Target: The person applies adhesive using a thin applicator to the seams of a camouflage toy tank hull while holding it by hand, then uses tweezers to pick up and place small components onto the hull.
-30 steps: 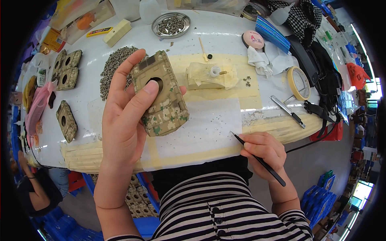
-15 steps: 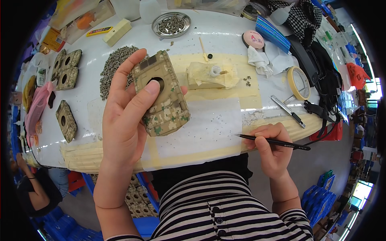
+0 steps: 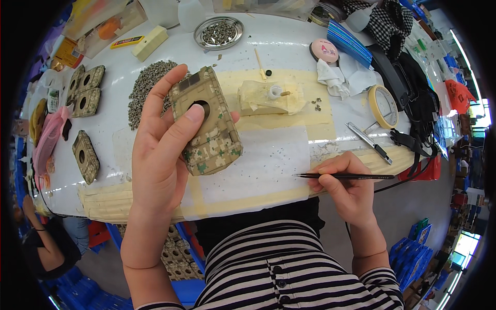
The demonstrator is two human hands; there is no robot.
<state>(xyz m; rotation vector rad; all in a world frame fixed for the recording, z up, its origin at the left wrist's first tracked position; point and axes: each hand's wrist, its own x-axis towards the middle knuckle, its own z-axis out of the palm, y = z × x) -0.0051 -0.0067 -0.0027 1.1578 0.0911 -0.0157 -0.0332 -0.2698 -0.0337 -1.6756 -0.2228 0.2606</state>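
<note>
The camouflage-printed block (image 3: 206, 121), a boxy piece with a round hole in its upper face, sits raised above the white table (image 3: 289, 41), cradled in the left hand (image 3: 160, 155); the fingers are wrapped up along its left side and the thumb presses across the top just beside the hole, so the hand is firmly closed around it. Off to the right, the right hand (image 3: 346, 188) rests at the near edge of the table, its fingers pinched together on black tweezers (image 3: 343, 176) that lie almost level, tip pointing left over a white sheet (image 3: 268, 160) speckled with tiny dark bits. That sheet lies on strips of yellowish masking tape (image 3: 315, 106) covering the work area. Behind the block, a loose heap of small grey parts (image 3: 147, 85) spreads over the table, and farther back a round metal dish (image 3: 219, 32) holds more of the same. Three more camouflage blocks (image 3: 85, 155) lie along the left side of the table, well apart from the hands. A roll of tape (image 3: 383, 106) and a silver pen (image 3: 368, 142) sit to the right, near a crumpled white cloth (image 3: 330, 72). The person wears a black-and-white striped top (image 3: 289, 274).
</note>
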